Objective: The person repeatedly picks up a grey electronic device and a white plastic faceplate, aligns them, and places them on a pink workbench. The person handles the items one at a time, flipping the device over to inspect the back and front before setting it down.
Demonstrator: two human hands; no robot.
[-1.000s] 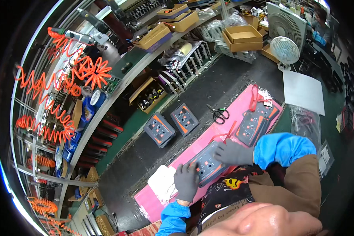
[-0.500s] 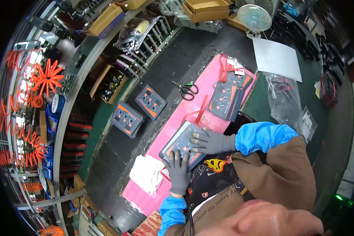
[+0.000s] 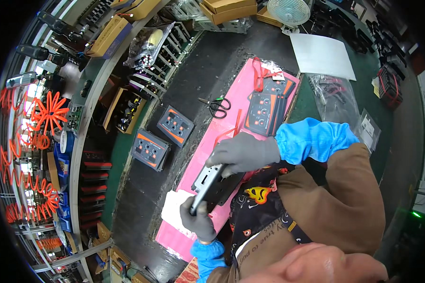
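A flat panel (image 3: 208,187) is tipped up nearly on edge between my gloved hands, its thin side showing. My left hand (image 3: 198,221) grips the lower-left end, fingers behind and thumb in front. At the upper-right end, my right hand (image 3: 244,152) is closed round the edge. Beneath lies a pink mat (image 3: 172,238), with something dark and flat under the panel, partly hidden. A white cloth (image 3: 172,207) lies left of my left hand. Beyond my right hand are several grey-and-orange printed panels (image 3: 259,113), overlapping on the mat, and a red strip (image 3: 235,127).
Two piles of similar panels, a left one (image 3: 150,150) and a right one (image 3: 175,125), lie on the black bench. Black-handled scissors (image 3: 218,108) rest by the mat's edge. A white sheet (image 3: 321,56), clear plastic bags (image 3: 333,96) and a fan (image 3: 289,12) are farther off.
The panel, flat under both hands before, is now lifted and tilted on edge. My hands have gone from resting on its face to gripping its ends. The whole view has shifted slightly.
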